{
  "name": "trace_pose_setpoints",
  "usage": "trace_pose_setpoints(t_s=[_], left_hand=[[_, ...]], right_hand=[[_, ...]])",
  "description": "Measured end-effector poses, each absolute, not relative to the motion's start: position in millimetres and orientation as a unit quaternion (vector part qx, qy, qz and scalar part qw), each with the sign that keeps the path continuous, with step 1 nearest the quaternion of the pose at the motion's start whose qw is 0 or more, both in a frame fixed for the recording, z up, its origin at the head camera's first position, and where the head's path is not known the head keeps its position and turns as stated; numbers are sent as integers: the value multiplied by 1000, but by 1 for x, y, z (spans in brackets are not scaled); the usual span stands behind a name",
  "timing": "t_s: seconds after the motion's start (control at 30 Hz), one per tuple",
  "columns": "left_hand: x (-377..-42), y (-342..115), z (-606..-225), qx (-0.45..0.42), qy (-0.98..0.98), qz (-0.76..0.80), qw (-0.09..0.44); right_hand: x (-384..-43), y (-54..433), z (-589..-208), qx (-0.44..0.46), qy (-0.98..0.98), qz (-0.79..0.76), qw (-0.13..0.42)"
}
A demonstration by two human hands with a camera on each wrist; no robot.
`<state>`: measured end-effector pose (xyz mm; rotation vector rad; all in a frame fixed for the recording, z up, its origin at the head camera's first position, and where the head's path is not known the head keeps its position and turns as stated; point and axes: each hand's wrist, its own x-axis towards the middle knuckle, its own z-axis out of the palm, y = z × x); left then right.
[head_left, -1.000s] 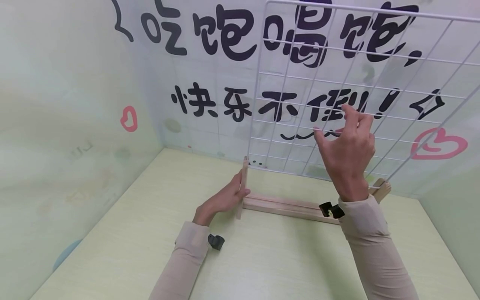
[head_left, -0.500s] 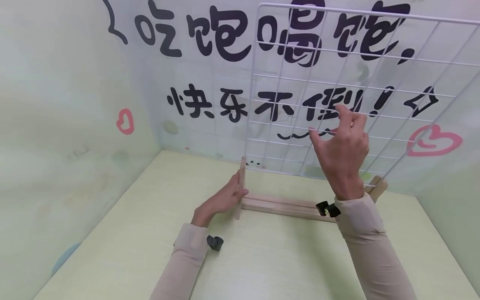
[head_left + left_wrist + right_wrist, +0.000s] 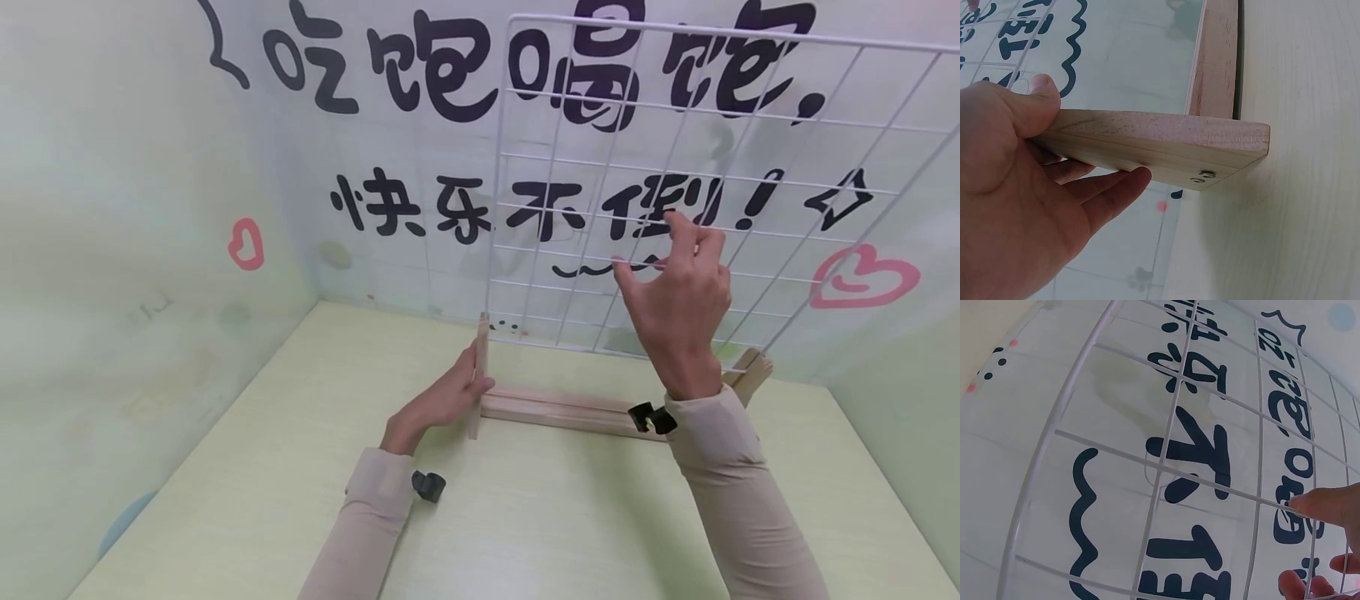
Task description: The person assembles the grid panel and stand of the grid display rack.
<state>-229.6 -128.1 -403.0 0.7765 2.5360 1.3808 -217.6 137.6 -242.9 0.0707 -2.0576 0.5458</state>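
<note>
In the head view, my left hand [image 3: 442, 398] grips the upright wooden end piece [image 3: 482, 354] of a low stand. The left wrist view shows the thumb over one face of that end piece [image 3: 1160, 144] and the fingers against the other, near two screw heads [image 3: 1207, 175]. My right hand [image 3: 682, 308] is raised at a white wire grid panel [image 3: 645, 27], thumb and fingers curled at its wires. Standing tilted, the panel has its lower edge between the two wooden ends. In the right wrist view, the thumb [image 3: 1325, 505] lies at a wire of the grid.
A double wooden crossbar [image 3: 555, 411] runs along the table [image 3: 525, 517] between the ends. Beyond my right wrist, the second wooden end [image 3: 752, 375] is partly hidden. Behind the grid is a wall [image 3: 405, 275] with black lettering and pink hearts; side walls close in left and right.
The whole head view has shifted a little, with hands, grid and wall lettering all sliding left. Both hands keep the same hold.
</note>
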Motion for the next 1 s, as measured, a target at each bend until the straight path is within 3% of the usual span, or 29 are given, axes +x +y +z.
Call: trace_pose_setpoints(t_s=[1.0], left_hand=[[-231,-131,-406,282,843,452,71]], right_hand=[[-219,137,-256,29,-851,211,480]])
